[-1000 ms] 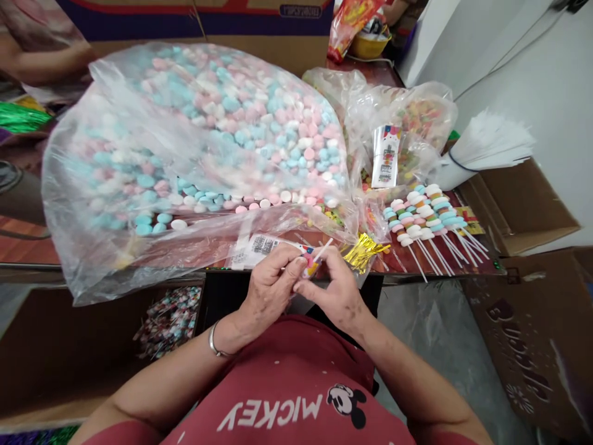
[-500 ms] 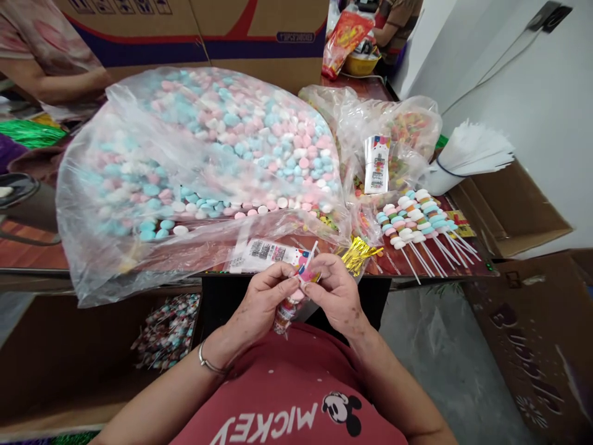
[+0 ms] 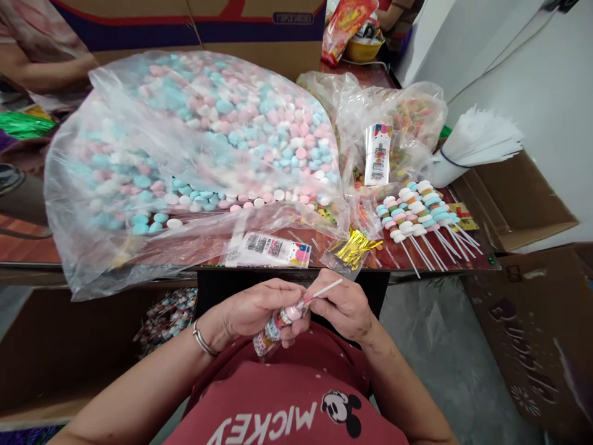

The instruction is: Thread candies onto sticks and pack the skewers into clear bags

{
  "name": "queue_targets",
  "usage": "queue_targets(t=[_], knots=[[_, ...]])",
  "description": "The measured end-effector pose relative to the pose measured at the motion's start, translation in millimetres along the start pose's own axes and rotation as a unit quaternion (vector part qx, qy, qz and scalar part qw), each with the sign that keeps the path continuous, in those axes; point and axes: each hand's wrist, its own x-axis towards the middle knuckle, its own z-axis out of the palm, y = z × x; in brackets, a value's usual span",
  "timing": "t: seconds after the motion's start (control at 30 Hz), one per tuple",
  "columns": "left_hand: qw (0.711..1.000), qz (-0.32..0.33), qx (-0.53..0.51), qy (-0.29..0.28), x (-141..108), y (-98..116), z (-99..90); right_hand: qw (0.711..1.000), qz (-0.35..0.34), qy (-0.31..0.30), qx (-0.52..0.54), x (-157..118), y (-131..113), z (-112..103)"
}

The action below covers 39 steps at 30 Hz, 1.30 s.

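Between my hands is a candy skewer (image 3: 273,330) in a clear printed wrapper, its white stick pointing up to the right. My left hand (image 3: 266,306) is closed around the wrapped candy. With its fingers pinched, my right hand (image 3: 343,306) grips the wrapper's gathered end at the stick. Just beyond on the table edge lie a bundle of gold twist ties (image 3: 354,249) and a stack of printed wrappers (image 3: 273,250). Unwrapped candy skewers (image 3: 417,213) are lined up to the right, sticks toward me.
A large clear bag of pink, blue and white candies (image 3: 222,142) covers the table's left. Behind the skewers are a bag of gummies (image 3: 410,117) and a white cup of sticks (image 3: 451,164). An open box of finished skewers (image 3: 169,318) stands below left. A co-worker's arm (image 3: 50,71) shows upper left.
My hands have come down toward my body with the skewer. It now tilts more, the stick leaning right, and my right fingers have closed around the wrapper's neck.
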Motion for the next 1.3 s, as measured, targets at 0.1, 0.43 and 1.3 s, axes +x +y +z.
queue_targets(t=[0.1, 0.43, 1.3], knots=[[0.997, -0.026, 0.068, 0.013, -1, 9, 0.0, 0.999, 0.012, 0.013, -0.033, -2, 1, 0], [0.959, -0.023, 0.237, 0.151, 10, 18, 11.2, 0.955, -0.017, 0.075, -0.288, -13, 3, -15], [0.771, 0.273, 0.552, 0.164, 12, 32, -3.4, 0.888, 0.187, 0.187, -0.377, -3, -4, -52]])
